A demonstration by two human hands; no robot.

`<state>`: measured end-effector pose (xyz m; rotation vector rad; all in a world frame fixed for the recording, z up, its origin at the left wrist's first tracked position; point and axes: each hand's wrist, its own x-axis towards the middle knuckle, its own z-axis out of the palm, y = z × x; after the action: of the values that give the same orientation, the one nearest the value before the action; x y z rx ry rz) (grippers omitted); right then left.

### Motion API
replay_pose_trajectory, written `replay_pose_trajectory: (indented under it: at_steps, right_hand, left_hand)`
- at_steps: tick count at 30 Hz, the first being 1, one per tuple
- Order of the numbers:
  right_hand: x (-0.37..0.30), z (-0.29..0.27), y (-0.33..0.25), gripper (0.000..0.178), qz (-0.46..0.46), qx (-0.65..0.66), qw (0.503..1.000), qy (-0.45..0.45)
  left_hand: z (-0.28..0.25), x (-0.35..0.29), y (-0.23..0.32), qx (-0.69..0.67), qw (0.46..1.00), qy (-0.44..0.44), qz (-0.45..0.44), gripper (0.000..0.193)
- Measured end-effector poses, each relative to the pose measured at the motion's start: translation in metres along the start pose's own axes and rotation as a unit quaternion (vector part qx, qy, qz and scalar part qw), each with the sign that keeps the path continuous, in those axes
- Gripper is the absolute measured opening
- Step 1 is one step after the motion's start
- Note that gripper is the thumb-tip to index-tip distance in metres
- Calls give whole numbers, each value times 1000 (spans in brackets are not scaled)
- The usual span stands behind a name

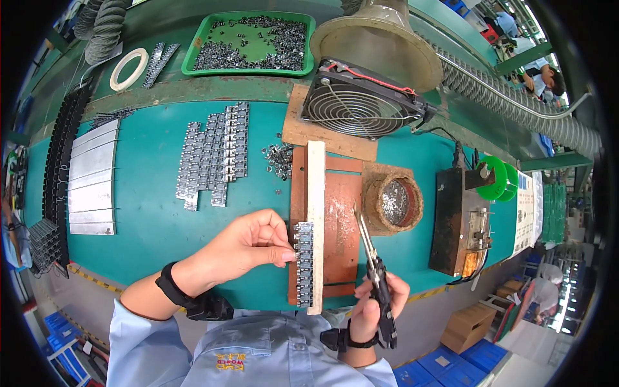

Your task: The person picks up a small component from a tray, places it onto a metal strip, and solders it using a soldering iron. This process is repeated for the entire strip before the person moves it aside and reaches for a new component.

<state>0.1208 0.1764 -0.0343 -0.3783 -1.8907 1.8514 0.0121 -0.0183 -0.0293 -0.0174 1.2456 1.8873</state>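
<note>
Over smooth green matting, the left hand pinches a segmented strip along a pale bar; right of it, the right hand grips a slender soldering iron; beyond the bar, a round-grilled fan.

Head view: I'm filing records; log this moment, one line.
left hand: touching circuit-board strip | right hand: holding soldering iron | strip: alongside pale bar

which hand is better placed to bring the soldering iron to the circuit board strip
Likely the right hand: it grips the soldering iron, while the left hand is at the left edge of the circuit board strip.
</note>
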Motion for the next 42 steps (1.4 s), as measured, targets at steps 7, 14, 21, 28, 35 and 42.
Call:
replay_pose_trajectory:
  at_steps: [7, 14, 21, 28, 35, 42]
  right_hand:
    - [6, 0, 8, 53, 11, -4, 1000, 15]
    - [6, 1, 10, 50, -6, 11, 1000, 11]
    - [4, -3, 13, 49, -11, 22, 1000, 7]
    - [5, -3, 10, 47, -8, 30, 999, -5]
    - [4, -9, 13, 47, -6, 16, 1000, -10]
    - [7, -8, 12, 46, -10, 11, 1000, -25]
  left_hand:
    - [-2, 0, 0, 11, 1000, -7, 1, 16]
    - [-4, -8, 18, 144, 983, 89, 71, 17]
    - [-5, 3, 23, 525, 775, 242, 254, 18]
    - [-1, 22, 15, 568, 731, 258, 277, 17]
    - [4, 6, 22, 514, 796, 228, 223, 10]
    - [-1, -19, 19, 179, 980, 46, 71, 12]
